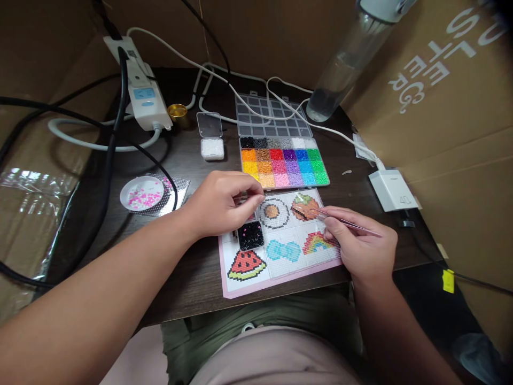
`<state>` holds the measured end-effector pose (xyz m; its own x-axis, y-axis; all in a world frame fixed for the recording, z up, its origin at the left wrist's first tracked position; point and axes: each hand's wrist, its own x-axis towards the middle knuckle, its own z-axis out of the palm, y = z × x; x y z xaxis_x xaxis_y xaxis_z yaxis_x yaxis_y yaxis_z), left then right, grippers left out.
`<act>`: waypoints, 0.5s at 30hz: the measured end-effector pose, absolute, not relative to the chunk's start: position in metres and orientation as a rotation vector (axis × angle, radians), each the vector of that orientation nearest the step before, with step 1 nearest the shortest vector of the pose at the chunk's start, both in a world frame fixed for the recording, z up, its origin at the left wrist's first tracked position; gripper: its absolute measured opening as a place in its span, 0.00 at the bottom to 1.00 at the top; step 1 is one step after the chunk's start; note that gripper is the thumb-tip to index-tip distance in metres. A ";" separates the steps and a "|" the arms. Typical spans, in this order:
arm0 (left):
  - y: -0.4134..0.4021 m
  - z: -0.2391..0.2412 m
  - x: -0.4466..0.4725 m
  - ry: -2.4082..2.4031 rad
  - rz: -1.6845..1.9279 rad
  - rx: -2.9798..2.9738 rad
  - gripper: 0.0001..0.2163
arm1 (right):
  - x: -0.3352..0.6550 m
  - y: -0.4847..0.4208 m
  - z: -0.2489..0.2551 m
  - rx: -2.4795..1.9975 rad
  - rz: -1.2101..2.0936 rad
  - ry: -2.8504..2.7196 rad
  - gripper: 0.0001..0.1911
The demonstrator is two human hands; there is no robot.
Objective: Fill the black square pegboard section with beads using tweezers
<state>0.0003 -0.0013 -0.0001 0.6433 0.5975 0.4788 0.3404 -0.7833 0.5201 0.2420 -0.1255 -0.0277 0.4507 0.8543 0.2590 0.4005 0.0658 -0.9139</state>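
My right hand (pixel 358 243) grips a pair of pink metal tweezers (pixel 348 222), whose tips reach the orange persimmon picture (pixel 304 207) on a pattern sheet. Black beads form a partial edge on that picture, under a clear pegboard (pixel 286 230). My left hand (pixel 226 206) hovers at the sheet's upper left, thumb and forefinger drawn together near the fried egg picture (pixel 273 213); anything between them is too small to make out. Below it sits a small box of black beads (pixel 250 237) with a few pink ones. A watermelon (pixel 246 266), a blue bow (pixel 282 250) and a rainbow (pixel 318 243) also show.
Behind the sheet lies an open bead case (pixel 284 161) with several colours. A small box of white beads (pixel 212 148), a white dish (pixel 141 193) of pink and white beads, a power strip (pixel 140 91), a clear bottle (pixel 336 67) and a white charger (pixel 393 190) surround it. Cables cross the table.
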 end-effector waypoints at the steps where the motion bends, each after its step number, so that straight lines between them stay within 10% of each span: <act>1: -0.001 0.000 0.000 0.743 0.923 2.481 0.05 | 0.242 -0.125 -0.028 -1.538 0.494 -1.136 0.05; 15: 0.000 0.000 0.000 0.761 0.880 2.478 0.06 | 0.241 -0.124 -0.027 -1.568 0.504 -1.088 0.07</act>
<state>0.0003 -0.0003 0.0001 0.6536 0.6091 0.4492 0.3565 -0.7714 0.5272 0.2414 -0.1243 -0.0268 0.4861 0.8446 0.2244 0.3747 0.0305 -0.9267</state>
